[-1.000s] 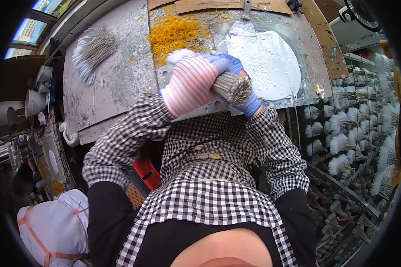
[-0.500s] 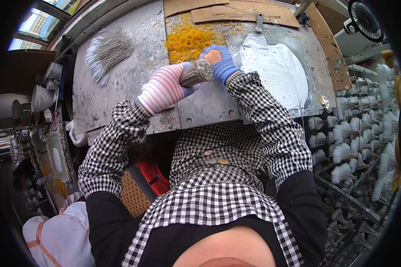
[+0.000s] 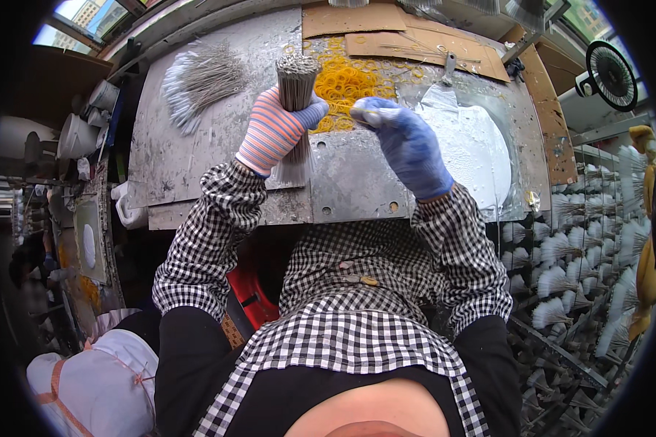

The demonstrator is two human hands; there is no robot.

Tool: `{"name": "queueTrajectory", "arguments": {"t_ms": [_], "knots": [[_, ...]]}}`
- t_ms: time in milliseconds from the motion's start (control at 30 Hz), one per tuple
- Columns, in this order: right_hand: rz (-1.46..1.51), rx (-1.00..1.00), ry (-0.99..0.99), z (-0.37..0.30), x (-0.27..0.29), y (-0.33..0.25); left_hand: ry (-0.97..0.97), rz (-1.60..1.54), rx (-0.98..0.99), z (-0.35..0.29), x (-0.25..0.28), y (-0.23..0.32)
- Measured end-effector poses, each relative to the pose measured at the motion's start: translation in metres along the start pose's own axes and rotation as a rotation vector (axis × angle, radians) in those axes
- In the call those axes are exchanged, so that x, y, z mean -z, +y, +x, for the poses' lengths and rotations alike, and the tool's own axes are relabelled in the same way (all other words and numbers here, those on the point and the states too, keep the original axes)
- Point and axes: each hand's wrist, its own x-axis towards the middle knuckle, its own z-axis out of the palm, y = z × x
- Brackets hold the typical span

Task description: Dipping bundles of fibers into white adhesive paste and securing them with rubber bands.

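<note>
Left Hand Grips a Grey Bundle Beside a Heap of Yellow Bands

From where I stand, I see the left hand, in a pink-and-blue striped glove, closed firmly around a thick bundle of thin grey stems. The bundle is held roughly upright at the near side of the yellow rubber bands, stem ends up, its pale, blurred lower part showing below the glove. I can't tell whether it touches the tabletop.

The right hand, in a blue glove, is raised just beside the bands, apart from the bundle. Its fingers are bent and drawn together, but blurred; I can't tell whether they have hold of anything.

To the left lies a loose pile of white-tipped stems. Over on the right, a broad white patch spreads over clear sheeting, a scraper at its far edge. Flat cardboard lies along the back. A black-fronted fan stands beyond the right corner, above rows of white-tipped bundles.
</note>
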Motion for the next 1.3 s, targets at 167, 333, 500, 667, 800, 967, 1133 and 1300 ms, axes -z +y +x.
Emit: {"name": "queueTrajectory", "arguments": {"t_ms": [167, 333, 500, 667, 800, 967, 1133, 1300], "knots": [[-0.195, 0.009, -0.312, -0.009, -0.018, -0.011, -0.073, -0.153, 0.09, -0.012, -0.014, -0.001], [-0.403, 0.064, 0.144, -0.009, -0.007, -0.037, -0.185, -0.064, 0.133, -0.027, -0.02, 0.016], [-1.372, 0.625, -0.203, -0.002, -0.045, -0.041, -0.386, 0.463, -0.109, -0.038, -0.049, 0.003], [-1.124, -0.269, 0.215, 0.023, 0.048, -0.02, -0.356, 1.016, -0.601, -0.05, -0.055, 0.029], [-0.151, -0.169, 0.075, 0.005, 0.041, -0.018, -0.257, 0.105, -0.195, -0.058, -0.058, 0.019], [-1.162, 0.49, -0.267, -0.018, -0.035, -0.047, -0.496, -0.058, -0.209, -0.04, -0.058, 0.006], [-1.071, -0.129, 0.279, 0.007, 0.04, -0.023, -0.496, 0.867, -0.354, -0.059, -0.075, 0.036], [0.18, -0.057, -0.074, -0.008, 0.029, -0.022, -0.346, -0.117, 0.068, -0.059, -0.064, 0.029]]}}
